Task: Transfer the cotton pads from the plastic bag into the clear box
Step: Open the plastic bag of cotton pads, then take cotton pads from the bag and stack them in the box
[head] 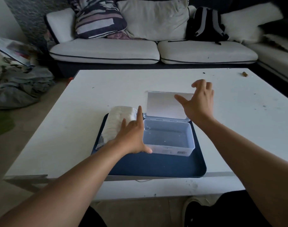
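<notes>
Both hands spread-fingered: left hand (131, 136) steadies the clear plastic box (168, 136), right hand (198, 100) at its raised lid (163, 104); next, grasp the bagged white cotton pads (117, 122).

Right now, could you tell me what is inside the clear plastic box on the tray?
The clear plastic box looks empty; its bare bottom shows. The left hand covers its near-left corner.

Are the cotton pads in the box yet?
Not yet. The clear box has its lid open, but it's empty. The left hand touches its side, the right hand is over the lid. All pads remain in the plastic bag.
</notes>
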`<state>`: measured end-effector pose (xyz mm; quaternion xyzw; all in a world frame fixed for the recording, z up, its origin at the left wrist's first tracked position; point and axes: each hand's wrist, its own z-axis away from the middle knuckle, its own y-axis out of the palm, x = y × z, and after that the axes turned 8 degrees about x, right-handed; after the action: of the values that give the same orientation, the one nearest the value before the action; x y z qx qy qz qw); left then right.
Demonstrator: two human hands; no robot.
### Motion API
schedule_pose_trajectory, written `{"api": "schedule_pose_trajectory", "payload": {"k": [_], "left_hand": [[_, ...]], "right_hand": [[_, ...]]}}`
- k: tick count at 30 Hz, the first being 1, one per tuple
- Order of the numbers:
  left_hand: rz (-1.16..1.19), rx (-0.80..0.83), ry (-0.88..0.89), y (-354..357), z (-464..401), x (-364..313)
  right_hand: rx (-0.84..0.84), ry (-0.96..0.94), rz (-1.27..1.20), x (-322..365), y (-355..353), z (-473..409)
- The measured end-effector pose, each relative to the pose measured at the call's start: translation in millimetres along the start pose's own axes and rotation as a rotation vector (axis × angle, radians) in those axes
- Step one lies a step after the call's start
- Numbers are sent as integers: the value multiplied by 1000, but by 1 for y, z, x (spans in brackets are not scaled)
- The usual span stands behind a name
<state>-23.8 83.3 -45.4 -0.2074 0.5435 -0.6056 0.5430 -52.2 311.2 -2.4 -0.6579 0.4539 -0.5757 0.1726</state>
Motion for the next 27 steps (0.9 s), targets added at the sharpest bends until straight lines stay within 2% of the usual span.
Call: {"api": "schedule_pose_trajectory", "payload": {"k": [3,6,9,11,13,15,16,18,21,23,27], "left_hand": [[-34,-29,12,1,0,-2],[-79,-3,28,-2,0,0],[-116,-5,53,-3,1,0],[-71,39,61,-7,2,2],[81,104,85,-15,4,8],[166,75,123,-29,9,19],[138,37,114,-38,13,26],[21,3,6,-55,25,44],[-82,146,-217,-59,40,75],[-75,202,-255,-47,43,84],[-52,-7,-164,-38,40,88]], "right_hand": [[-9,57,-17,-3,0,-1],[157,80,84,-8,-1,2],[507,-3,351,5,0,16],[802,-133,309,17,4,32],[1038,-243,405,21,13,46],[1056,-306,565,18,22,46],[1029,-310,580,19,24,43],[961,-287,488,24,23,36],[787,-351,251,42,25,38],[780,-432,206,59,29,47],[854,-542,134,88,45,65]]}}
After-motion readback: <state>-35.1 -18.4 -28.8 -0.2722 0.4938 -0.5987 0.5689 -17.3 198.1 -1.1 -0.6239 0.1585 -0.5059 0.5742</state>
